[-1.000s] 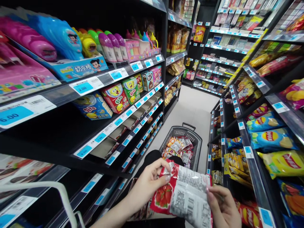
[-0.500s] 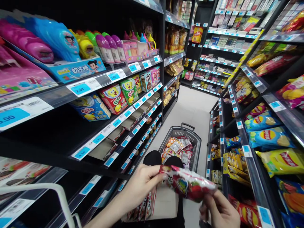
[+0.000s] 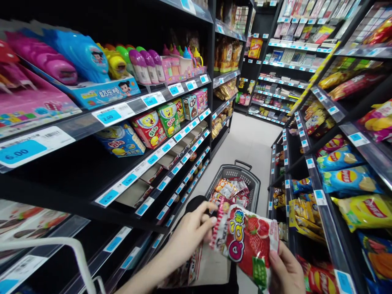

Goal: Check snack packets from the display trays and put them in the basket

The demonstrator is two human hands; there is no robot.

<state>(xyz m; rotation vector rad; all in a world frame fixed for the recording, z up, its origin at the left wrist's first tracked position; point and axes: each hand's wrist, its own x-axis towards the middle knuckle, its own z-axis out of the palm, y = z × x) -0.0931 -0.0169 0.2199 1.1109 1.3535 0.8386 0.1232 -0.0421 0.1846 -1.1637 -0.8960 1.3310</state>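
Observation:
Both my hands hold a red and white QQ gummy candy bag (image 3: 248,241), its printed front with strawberry pictures facing me. My left hand (image 3: 192,228) pinches the crimped, striped left end between thumb and curled fingers. Round the lower right corner my right hand (image 3: 286,267) is closed, the thumb on the front. Beneath the bag lies an open cardboard box (image 3: 212,265) on my lap, with several packets (image 3: 185,271) standing in its left side. Past my knees a dark grey shopping basket (image 3: 255,183) on the floor contains several colourful candy bags (image 3: 228,188).
Shelves with boxed snacks (image 3: 150,128) and plastic toys (image 3: 87,57) line the left side. Potato chip bags (image 3: 352,179) fill racks on the right. A white curved metal bar (image 3: 75,253) stands at lower left. The aisle floor (image 3: 245,136) runs ahead to more shelves.
The candy bag has turned from edge-on and blurred to front facing me. My right hand has shifted slightly down and in; my left fingers have moved at the bag's end.

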